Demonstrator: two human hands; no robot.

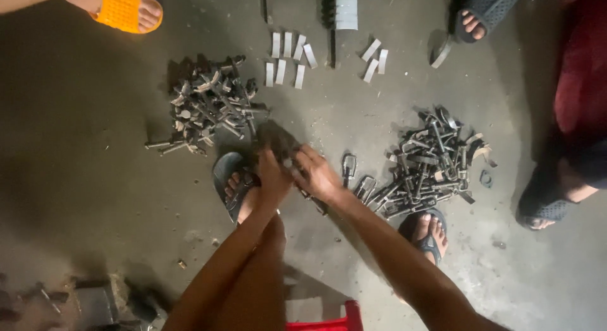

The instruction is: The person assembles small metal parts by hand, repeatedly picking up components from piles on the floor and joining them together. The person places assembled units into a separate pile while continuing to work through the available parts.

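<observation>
Both hands meet over the floor's middle — left hand (273,173) and right hand (316,175) pinching one small metal part (289,161) (shape unclear); the U-clamp pile (425,163) lies nearer the right hand.

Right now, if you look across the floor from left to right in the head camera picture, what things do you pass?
Left heap of grey metal bolts and clamps → left hand → right hand, both pinching a small metal piece → loose U-shaped metal bolts → right heap of dark metal U-bolts → another person's foot in a dark sandal.
</observation>
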